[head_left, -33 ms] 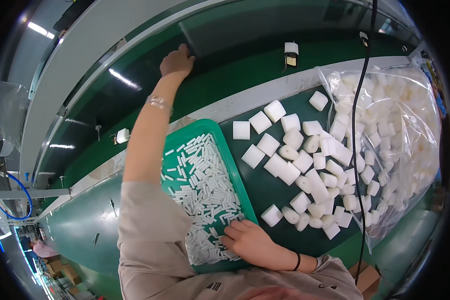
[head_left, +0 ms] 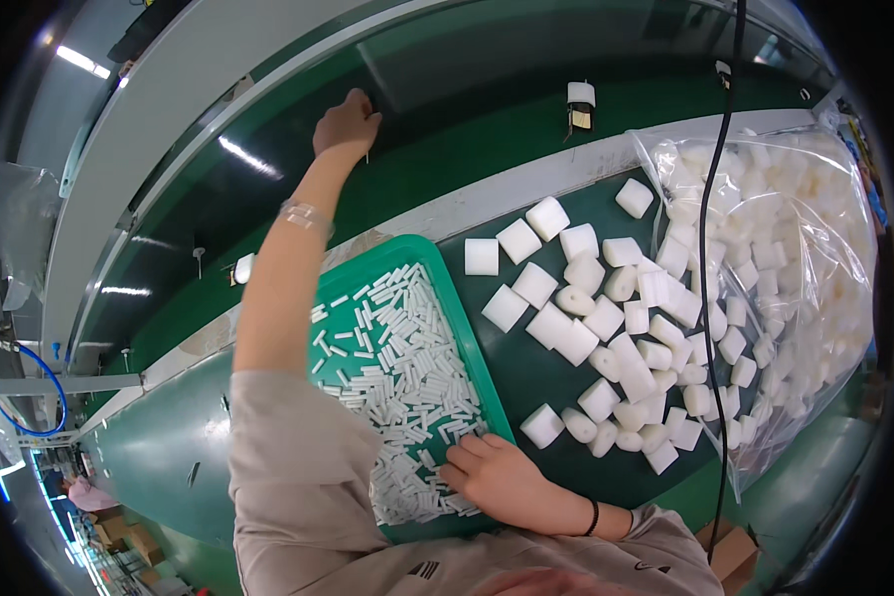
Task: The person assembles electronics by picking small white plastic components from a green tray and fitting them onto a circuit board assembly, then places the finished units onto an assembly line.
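Note:
My left hand point(head_left: 347, 124) reaches out over the dark green belt, its fingers curled closed. What it may hold is hidden; a thin pale piece point(head_left: 369, 157) shows just below it. Close to my body, my right hand point(head_left: 497, 479) rests at the right side of a green tray point(head_left: 494, 407). Its fingers bend together against the small white tubes point(head_left: 417, 377) spread loosely in that tray, and their tips are hard to make out. My left forearm and sleeve cover the tray's left part.
Many white foam blocks point(head_left: 574, 340) lie right of the tray, beside a large clear bag point(head_left: 805, 278) filled with more. A black cable point(head_left: 706, 248) hangs in front of the bag. Small white-topped parts point(head_left: 580, 105) sit on the belt, behind a pale rail point(head_left: 526, 194).
My left hand and forearm have shifted slightly left, and the thin pale piece now shows below the hand. My right hand stays at the tubes.

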Demonstrator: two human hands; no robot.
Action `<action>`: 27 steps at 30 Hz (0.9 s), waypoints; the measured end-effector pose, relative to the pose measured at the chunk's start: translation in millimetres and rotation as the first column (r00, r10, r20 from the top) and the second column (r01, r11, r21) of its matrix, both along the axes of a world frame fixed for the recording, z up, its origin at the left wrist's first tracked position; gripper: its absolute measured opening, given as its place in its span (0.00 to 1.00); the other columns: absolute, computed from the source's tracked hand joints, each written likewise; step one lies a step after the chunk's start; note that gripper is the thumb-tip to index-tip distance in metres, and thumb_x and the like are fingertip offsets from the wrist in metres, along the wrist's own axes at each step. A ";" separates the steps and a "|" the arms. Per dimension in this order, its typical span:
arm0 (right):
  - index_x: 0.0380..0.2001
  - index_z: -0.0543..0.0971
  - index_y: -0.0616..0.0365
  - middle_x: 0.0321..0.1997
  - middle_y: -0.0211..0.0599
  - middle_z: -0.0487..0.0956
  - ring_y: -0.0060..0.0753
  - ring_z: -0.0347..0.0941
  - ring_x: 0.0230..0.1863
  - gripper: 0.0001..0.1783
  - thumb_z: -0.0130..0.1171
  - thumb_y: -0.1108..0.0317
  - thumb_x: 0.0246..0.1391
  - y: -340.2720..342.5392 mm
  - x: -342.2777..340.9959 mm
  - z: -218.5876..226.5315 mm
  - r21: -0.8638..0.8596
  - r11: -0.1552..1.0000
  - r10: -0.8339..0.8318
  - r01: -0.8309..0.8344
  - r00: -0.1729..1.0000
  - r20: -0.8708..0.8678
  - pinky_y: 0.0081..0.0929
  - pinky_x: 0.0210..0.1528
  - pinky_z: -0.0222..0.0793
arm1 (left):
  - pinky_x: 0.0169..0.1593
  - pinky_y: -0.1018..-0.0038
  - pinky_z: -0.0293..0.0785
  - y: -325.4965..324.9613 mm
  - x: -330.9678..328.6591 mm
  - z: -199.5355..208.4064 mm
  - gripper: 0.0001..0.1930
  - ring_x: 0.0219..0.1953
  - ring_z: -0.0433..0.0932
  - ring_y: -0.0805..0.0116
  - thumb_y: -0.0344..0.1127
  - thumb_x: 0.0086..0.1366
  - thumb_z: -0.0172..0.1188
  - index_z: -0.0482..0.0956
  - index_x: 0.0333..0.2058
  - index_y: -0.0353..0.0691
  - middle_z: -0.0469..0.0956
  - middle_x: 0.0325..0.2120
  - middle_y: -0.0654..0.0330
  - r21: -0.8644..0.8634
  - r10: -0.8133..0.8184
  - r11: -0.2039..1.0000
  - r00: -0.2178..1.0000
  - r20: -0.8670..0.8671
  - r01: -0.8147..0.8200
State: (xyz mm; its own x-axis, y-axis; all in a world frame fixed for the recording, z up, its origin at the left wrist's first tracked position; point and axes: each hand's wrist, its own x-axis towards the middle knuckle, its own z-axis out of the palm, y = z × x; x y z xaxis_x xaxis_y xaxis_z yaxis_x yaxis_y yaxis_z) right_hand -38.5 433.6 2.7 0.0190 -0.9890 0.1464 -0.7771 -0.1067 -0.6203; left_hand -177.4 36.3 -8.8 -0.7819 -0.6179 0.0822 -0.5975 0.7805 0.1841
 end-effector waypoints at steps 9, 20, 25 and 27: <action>0.24 0.71 0.54 0.27 0.29 0.71 0.29 0.68 0.32 0.06 0.55 0.69 0.37 -2.4 3.7 -6.7 -0.083 0.992 -0.085 0.090 0.994 0.063 0.25 0.34 0.62 | 0.32 0.77 0.75 125.6 191.5 65.8 0.30 0.32 0.77 0.65 0.31 0.57 0.55 0.50 0.55 0.37 0.71 0.38 0.52 0.813 0.356 0.524 0.802 -0.480 0.254; 0.31 0.77 0.66 0.31 0.39 0.76 0.25 0.73 0.31 0.09 0.58 0.82 0.42 -5.2 11.7 5.1 0.076 0.891 -0.288 0.447 0.428 0.857 0.17 0.33 0.69 | 0.35 0.70 0.76 249.4 276.2 40.2 0.25 0.35 0.77 0.56 0.28 0.55 0.54 0.55 0.51 0.37 0.68 0.41 0.52 0.771 0.547 0.199 0.584 -0.599 0.605; 0.32 0.77 0.67 0.32 0.40 0.75 0.25 0.73 0.32 0.10 0.57 0.84 0.41 -3.0 14.5 1.5 0.064 0.912 -0.250 0.404 0.425 0.870 0.16 0.34 0.69 | 0.37 0.72 0.76 251.1 278.9 35.0 0.25 0.37 0.76 0.59 0.20 0.53 0.53 0.55 0.49 0.37 0.67 0.41 0.52 0.734 0.548 0.164 0.558 -0.623 0.659; 0.32 0.77 0.67 0.32 0.40 0.75 0.25 0.73 0.31 0.11 0.57 0.83 0.41 -2.1 15.0 2.1 0.078 0.911 -0.257 0.405 0.411 0.874 0.16 0.33 0.69 | 0.37 0.73 0.76 253.2 279.2 34.8 0.24 0.37 0.76 0.59 0.19 0.53 0.53 0.55 0.49 0.37 0.67 0.41 0.52 0.727 0.539 0.184 0.550 -0.638 0.662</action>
